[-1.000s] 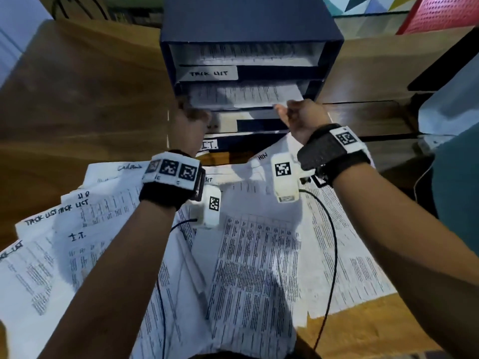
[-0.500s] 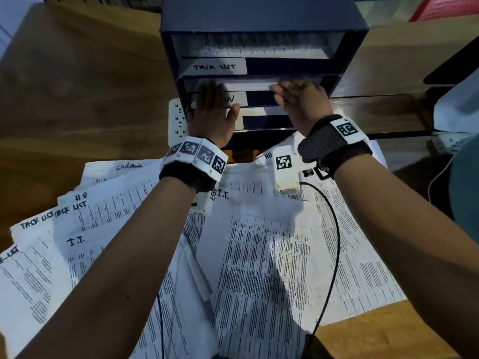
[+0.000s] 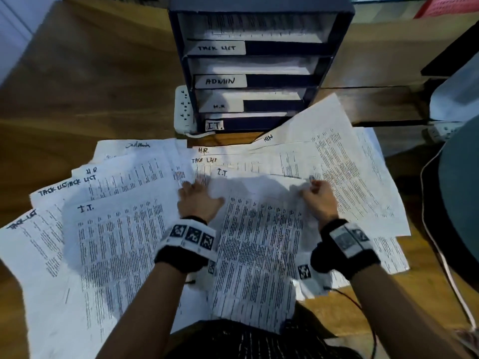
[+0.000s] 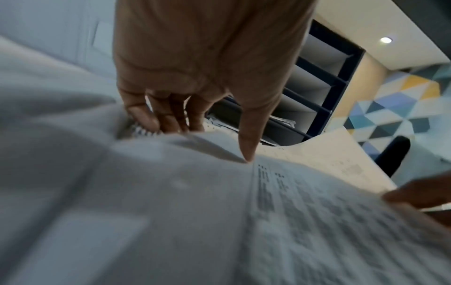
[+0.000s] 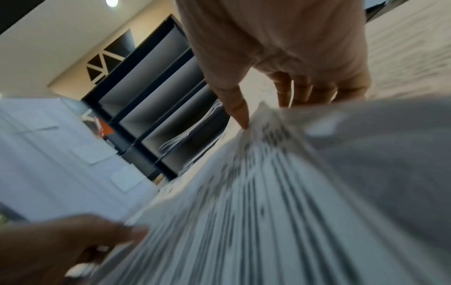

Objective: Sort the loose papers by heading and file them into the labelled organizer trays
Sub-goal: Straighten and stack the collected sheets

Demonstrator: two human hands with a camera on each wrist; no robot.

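Note:
A dark blue organizer stands at the back of the desk, its trays labelled TASK LIST, ADMIN, H.R and I.T. from top to bottom. Loose printed papers headed Task List, Admin and H.R. fan across the desk in front. My left hand and right hand each pinch a top corner of the middle sheet, headed I.T., thumb on top and fingers beneath. Its top edge is lifted and buckled.
A white power strip lies against the organizer's left side. A thin cable runs down the right edge of the desk beside a grey-green rounded object. Bare wooden desk stretches to the left of the organizer.
Both hands let go of a sheet pushed into the ADMIN tray, drew back toward me, and took hold of the I.T. sheet's top corners.

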